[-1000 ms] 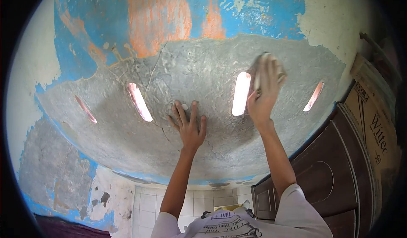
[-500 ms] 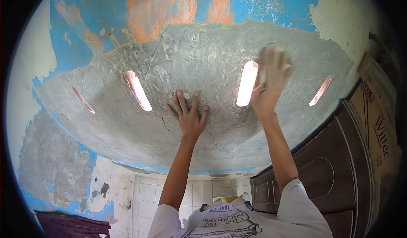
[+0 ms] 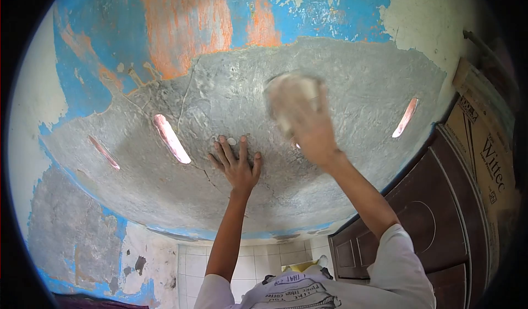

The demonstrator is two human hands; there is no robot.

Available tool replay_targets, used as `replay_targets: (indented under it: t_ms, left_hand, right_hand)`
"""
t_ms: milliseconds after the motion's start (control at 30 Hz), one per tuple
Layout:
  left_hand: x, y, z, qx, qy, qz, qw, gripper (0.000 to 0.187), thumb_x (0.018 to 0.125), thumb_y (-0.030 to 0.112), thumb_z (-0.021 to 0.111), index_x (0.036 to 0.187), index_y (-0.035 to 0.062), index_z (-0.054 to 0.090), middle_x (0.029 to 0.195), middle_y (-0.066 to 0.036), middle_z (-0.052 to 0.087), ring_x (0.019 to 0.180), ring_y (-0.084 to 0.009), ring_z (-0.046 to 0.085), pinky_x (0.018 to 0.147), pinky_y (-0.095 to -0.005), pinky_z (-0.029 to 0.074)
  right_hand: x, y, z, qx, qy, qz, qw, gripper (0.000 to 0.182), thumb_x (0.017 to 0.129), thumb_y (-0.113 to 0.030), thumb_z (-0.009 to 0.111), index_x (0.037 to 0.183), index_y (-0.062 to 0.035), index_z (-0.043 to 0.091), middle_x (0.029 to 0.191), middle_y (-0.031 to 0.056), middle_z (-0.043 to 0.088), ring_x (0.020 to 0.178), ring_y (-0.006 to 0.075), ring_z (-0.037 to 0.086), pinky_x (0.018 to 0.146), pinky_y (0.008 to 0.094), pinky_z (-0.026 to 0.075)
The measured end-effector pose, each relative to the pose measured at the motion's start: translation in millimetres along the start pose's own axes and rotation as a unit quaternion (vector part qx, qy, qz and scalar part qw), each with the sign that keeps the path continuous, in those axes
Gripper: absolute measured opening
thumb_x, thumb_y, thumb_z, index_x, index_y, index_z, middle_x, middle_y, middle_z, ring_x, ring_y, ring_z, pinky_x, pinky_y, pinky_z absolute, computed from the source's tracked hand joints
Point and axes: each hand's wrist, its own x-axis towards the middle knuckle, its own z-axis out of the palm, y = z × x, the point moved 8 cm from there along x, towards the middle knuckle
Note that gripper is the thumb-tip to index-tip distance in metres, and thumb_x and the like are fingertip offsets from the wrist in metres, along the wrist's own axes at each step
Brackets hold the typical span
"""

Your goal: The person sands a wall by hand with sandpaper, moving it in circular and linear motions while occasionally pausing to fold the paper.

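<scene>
Two bare hands up on rough grey cement-plastered wall patch (image 3: 352, 89). Left hand (image 3: 235, 165) flat, fingers spread, palm pressed to plaster beside a thin crack, gripping nothing, just bracing. Right hand (image 3: 308, 123) motion-blurred, curled round pale whitish pad, maybe sanding block or sponge (image 3: 290, 92), pressed against grey patch above and right of left hand; exact make of pad unclear from blur. Narrow glowing vent slits in patch: one (image 3: 171, 138) left of left hand, one (image 3: 406, 117) far right, a fainter one (image 3: 103, 152) far left; another mostly hidden behind right hand. Peeling blue and orange paint (image 3: 181, 23) above patch, bare off-white wall (image 3: 434, 17) upper right. Dark brown panelled wooden door (image 3: 434, 215) lower right, cardboard box with black lettering (image 3: 487, 160) at right edge, white tiled wall (image 3: 192, 265) low centre. Judgement on doing it well: pad kept flat to plaster, even pressure, overlapping strokes, left palm steady as brace, care near slit edges and crack to avoid chipping loose plaster.
</scene>
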Motion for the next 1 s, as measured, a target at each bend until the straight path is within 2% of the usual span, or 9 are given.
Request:
replay_targets:
  t_ms: [100, 200, 300, 400, 533, 667, 867, 933, 1000]
  left_hand:
    - [-1, -2, -1, 0.001, 0.003, 0.006, 1.000, 0.062, 0.106, 0.053, 0.040, 0.157, 0.0184, 0.039, 0.169, -0.025, 0.012, 0.157, -0.0426, 0.004, 0.121, -0.0667, -0.003]
    - [-2, -2, 0, -0.010, 0.010, -0.004, 1.000, 0.060, 0.105, 0.055, 0.042, 0.155, 0.0216, 0.045, 0.169, -0.022, 0.014, 0.158, -0.0402, 0.007, 0.122, -0.0663, -0.001]
    - [-4, -4, 1, -0.013, 0.008, -0.011, 1.000, 0.060, 0.104, 0.055, 0.043, 0.154, 0.0227, 0.048, 0.170, -0.021, 0.015, 0.158, -0.0396, 0.008, 0.122, -0.0663, -0.001]
    - [-5, -5, 1, -0.018, -0.004, -0.012, 1.000, 0.059, 0.104, 0.054, 0.044, 0.154, 0.0222, 0.048, 0.170, -0.022, 0.015, 0.158, -0.0406, 0.008, 0.122, -0.0666, -0.001]
    - [-4, -4, 1, -0.020, 0.001, -0.012, 1.000, 0.059, 0.104, 0.053, 0.045, 0.153, 0.0218, 0.048, 0.169, -0.023, 0.016, 0.158, -0.0414, 0.008, 0.121, -0.0669, -0.001]
    - [-3, -4, -1, -0.023, 0.002, -0.012, 1.000, 0.058, 0.105, 0.053, 0.044, 0.154, 0.0218, 0.048, 0.168, -0.024, 0.017, 0.157, -0.0415, 0.009, 0.121, -0.0667, -0.001]
    - [-3, -4, -1, -0.018, 0.007, -0.008, 1.000, 0.059, 0.105, 0.054, 0.043, 0.154, 0.0219, 0.047, 0.169, -0.024, 0.017, 0.157, -0.0414, 0.010, 0.121, -0.0662, -0.001]
    - [-3, -3, -1, -0.015, 0.009, -0.007, 1.000, 0.059, 0.105, 0.053, 0.043, 0.154, 0.0218, 0.047, 0.169, -0.023, 0.018, 0.157, -0.0413, 0.009, 0.121, -0.0661, -0.001]
    - [-4, -3, -1, -0.018, 0.007, -0.007, 1.000, 0.059, 0.105, 0.053, 0.043, 0.154, 0.0218, 0.047, 0.169, -0.023, 0.018, 0.157, -0.0411, 0.009, 0.121, -0.0663, 0.000]
  right_hand:
    - [18, 13, -12, -0.004, 0.045, 0.061, 0.997, 0.081, 0.080, -0.001, 0.071, 0.155, -0.0150, 0.046, 0.163, 0.0109, 0.038, 0.154, 0.0309, 0.030, 0.120, 0.0715, 0.015]
    - [14, 66, -47, -0.124, 0.166, 0.218, 0.954, 0.105, 0.064, -0.014, 0.086, 0.158, -0.0183, 0.040, 0.167, 0.0110, 0.032, 0.155, 0.0303, 0.027, 0.117, 0.0738, 0.020]
    - [29, 2, -13, 0.032, 0.082, 0.075, 0.993, 0.105, 0.063, -0.015, 0.088, 0.157, -0.0202, 0.041, 0.168, 0.0100, 0.030, 0.155, 0.0310, 0.027, 0.117, 0.0759, 0.017]
    - [30, 0, -12, 0.021, 0.085, 0.064, 0.994, 0.104, 0.065, -0.016, 0.088, 0.157, -0.0218, 0.041, 0.168, 0.0092, 0.029, 0.155, 0.0303, 0.027, 0.117, 0.0767, 0.016]
    - [32, 57, -46, -0.159, 0.140, 0.230, 0.950, 0.103, 0.066, -0.020, 0.088, 0.157, -0.0203, 0.040, 0.166, 0.0139, 0.030, 0.154, 0.0321, 0.027, 0.117, 0.0767, 0.016]
    - [36, -19, -4, 0.043, 0.000, 0.028, 0.999, 0.101, 0.068, -0.016, 0.086, 0.158, -0.0185, 0.040, 0.164, 0.0140, 0.035, 0.151, 0.0331, 0.033, 0.115, 0.0752, 0.022]
    - [36, 51, -40, -0.085, 0.152, 0.170, 0.970, 0.101, 0.069, -0.019, 0.085, 0.159, -0.0209, 0.038, 0.168, 0.0115, 0.029, 0.153, 0.0348, 0.027, 0.114, 0.0761, 0.022]
    - [39, 6, -11, -0.024, 0.009, 0.090, 0.996, 0.106, 0.069, -0.023, 0.088, 0.160, -0.0201, 0.035, 0.169, 0.0115, 0.026, 0.155, 0.0358, 0.023, 0.116, 0.0752, 0.020]
    - [30, -15, 0, -0.007, -0.014, 0.016, 1.000, 0.110, 0.066, -0.026, 0.090, 0.161, -0.0196, 0.033, 0.169, 0.0111, 0.026, 0.156, 0.0342, 0.021, 0.117, 0.0761, 0.018]
